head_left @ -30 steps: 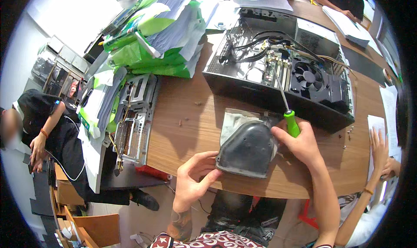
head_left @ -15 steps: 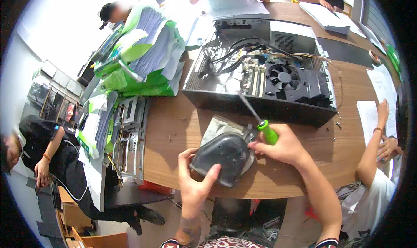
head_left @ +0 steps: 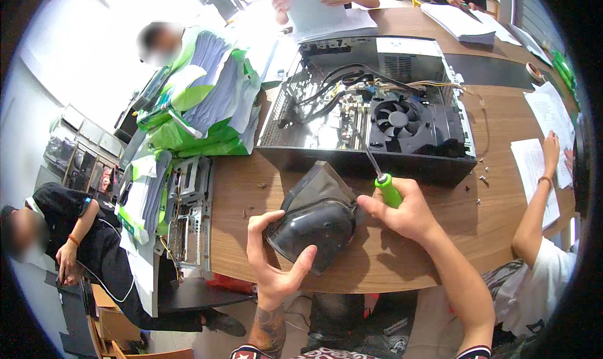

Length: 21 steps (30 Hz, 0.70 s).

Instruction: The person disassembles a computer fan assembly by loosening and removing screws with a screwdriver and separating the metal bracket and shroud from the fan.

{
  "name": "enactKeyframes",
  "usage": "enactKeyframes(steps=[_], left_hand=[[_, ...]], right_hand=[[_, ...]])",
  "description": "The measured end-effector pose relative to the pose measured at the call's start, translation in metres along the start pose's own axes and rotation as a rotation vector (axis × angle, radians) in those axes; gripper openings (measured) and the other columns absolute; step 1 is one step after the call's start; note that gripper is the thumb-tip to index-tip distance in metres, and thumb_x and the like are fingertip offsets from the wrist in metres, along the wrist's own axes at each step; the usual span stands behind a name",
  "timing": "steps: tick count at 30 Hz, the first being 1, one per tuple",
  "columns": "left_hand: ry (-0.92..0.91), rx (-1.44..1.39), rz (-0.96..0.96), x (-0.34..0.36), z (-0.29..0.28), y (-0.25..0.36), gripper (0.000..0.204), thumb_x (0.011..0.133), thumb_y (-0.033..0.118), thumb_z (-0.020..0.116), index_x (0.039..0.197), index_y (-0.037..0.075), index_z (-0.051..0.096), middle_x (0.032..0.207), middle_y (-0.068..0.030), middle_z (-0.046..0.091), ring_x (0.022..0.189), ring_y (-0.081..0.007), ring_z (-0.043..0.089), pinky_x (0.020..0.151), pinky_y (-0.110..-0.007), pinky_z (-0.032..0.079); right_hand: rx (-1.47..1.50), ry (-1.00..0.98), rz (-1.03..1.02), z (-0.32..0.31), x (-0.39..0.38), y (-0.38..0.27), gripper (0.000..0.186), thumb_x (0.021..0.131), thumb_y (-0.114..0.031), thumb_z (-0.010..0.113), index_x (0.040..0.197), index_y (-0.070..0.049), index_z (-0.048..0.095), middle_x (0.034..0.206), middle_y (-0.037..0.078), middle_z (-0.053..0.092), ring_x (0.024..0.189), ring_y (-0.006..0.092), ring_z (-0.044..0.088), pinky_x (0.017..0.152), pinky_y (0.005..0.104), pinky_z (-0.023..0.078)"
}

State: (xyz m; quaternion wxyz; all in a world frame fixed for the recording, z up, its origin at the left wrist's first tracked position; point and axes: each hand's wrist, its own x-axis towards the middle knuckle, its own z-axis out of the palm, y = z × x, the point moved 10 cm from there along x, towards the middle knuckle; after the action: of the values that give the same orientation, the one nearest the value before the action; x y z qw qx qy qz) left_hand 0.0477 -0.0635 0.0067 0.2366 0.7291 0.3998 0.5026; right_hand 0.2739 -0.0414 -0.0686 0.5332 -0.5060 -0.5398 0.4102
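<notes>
On the wooden table [head_left: 264,189], the black plastic shroud [head_left: 314,224] now lies nearer its front edge, left hand [head_left: 273,268] newly clamping its rim, right hand [head_left: 405,211] fisted on the green-handled screwdriver [head_left: 382,180] beside the open computer case [head_left: 370,114].

Bright daylight from my upper left, fisheye warp all round.

I see the white area beyond the paper stack [head_left: 207,101] blown out to pure glare, with no detail left in it. The tabletop [head_left: 502,202] is evenly lit; soft shadows lie just under the dark shroud [head_left: 314,224] and along the near wall of the open computer case [head_left: 370,114]. A pale sheen sits on the shroud's curved face. The middle of my view is sharp; towards the black circular rim straight edges bow, things smear and darken, and the seated person left of the stack is soft.
</notes>
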Motion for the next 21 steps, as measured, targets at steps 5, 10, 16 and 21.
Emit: enactKeyframes(steps=[5,10,16,21], left_hand=[[-0.03,0.139,0.195,0.001,0.004,0.02,0.063,0.06,0.011,0.083,0.115,0.0,0.055,0.1,-0.0121,0.053,0.09,-0.0244,0.053,0.081,-0.034,0.045],[-0.042,0.285,0.395,-0.013,0.014,0.034,0.06,0.058,0.013,0.084,0.112,0.004,0.06,0.097,-0.0105,0.054,0.083,-0.0264,0.054,0.071,-0.037,0.047],[-0.093,0.343,0.559,-0.024,0.02,0.041,0.058,0.059,0.016,0.085,0.112,0.014,0.064,0.1,-0.0043,0.049,0.09,-0.0247,0.049,0.077,-0.04,0.045],[-0.147,0.356,0.584,-0.025,0.031,0.043,0.058,0.059,0.014,0.084,0.114,0.017,0.064,0.105,-0.0036,0.048,0.1,-0.0243,0.047,0.094,-0.049,0.048]], right_hand=[[-0.004,-0.024,-0.032,0.001,-0.001,-0.005,0.032,0.085,-0.025,0.076,0.068,-0.005,0.057,0.059,-0.003,0.052,0.057,0.006,0.045,0.052,0.026,0.039],[0.085,-0.072,0.066,0.005,-0.002,0.0,0.028,0.083,-0.026,0.078,0.075,-0.004,0.064,0.063,-0.003,0.056,0.059,0.0053,0.049,0.055,0.0248,0.042],[0.135,-0.102,0.035,0.008,-0.003,-0.002,0.031,0.081,-0.03,0.08,0.08,-0.003,0.065,0.065,-0.003,0.057,0.06,0.0053,0.051,0.055,0.024,0.043],[0.232,-0.11,0.135,0.005,-0.005,0.007,0.037,0.08,-0.032,0.081,0.071,-0.006,0.058,0.065,-0.003,0.055,0.055,0.0067,0.053,0.05,0.0241,0.044]])
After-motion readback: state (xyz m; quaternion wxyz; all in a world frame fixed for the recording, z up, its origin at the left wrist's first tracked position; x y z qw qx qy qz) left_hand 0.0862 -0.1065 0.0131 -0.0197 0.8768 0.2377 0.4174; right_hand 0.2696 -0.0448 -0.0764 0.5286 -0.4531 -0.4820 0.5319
